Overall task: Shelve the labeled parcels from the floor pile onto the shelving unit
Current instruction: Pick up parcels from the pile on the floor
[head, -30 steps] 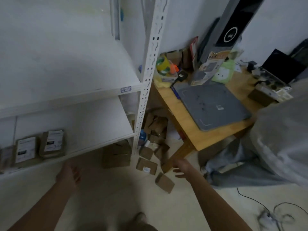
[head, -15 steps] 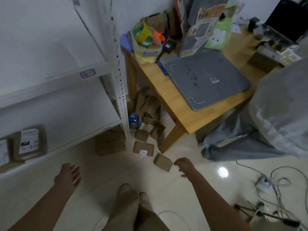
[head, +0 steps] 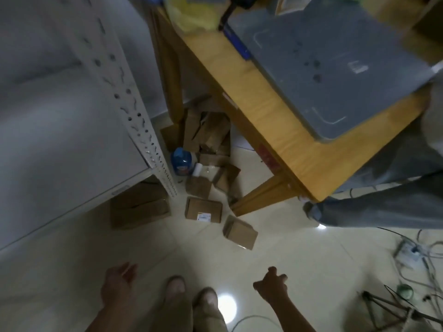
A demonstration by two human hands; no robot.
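Shelf unit point(head: 72, 140) at left, with its perforated post point(head: 134, 111) standing at the edge of the pile; no shelved parcels can be made out in this view. Left hand point(head: 117, 283) is held low over the floor, fingers relaxed and apart, nothing held. A larger box point(head: 140, 204) is tucked under the bottom shelf. Parcel pile point(head: 208, 149) lies on the floor ahead of both hands, between the post and the table leg, with a blue bottle point(head: 181, 161) beside it at the post. At the near end of the pile, a labelled parcel point(head: 203, 210) lies flat, long axis across the view, with a small white label at its near edge; the print is too small to be read. Just right of it, a plain parcel point(head: 240, 232) lies skewed, long axis running away to the left; no label is seen on its upper face. Right hand point(head: 272, 285) is empty, thumb out, fingers loosely half-curled. Judged: the plain parcel is nearest the right hand and the labelled one sits about midway between the hands, so a forward, downward reach is needed. Tabletop point(head: 263, 97) at upper right carries a grey mat point(head: 335, 63); its markings are not legible.
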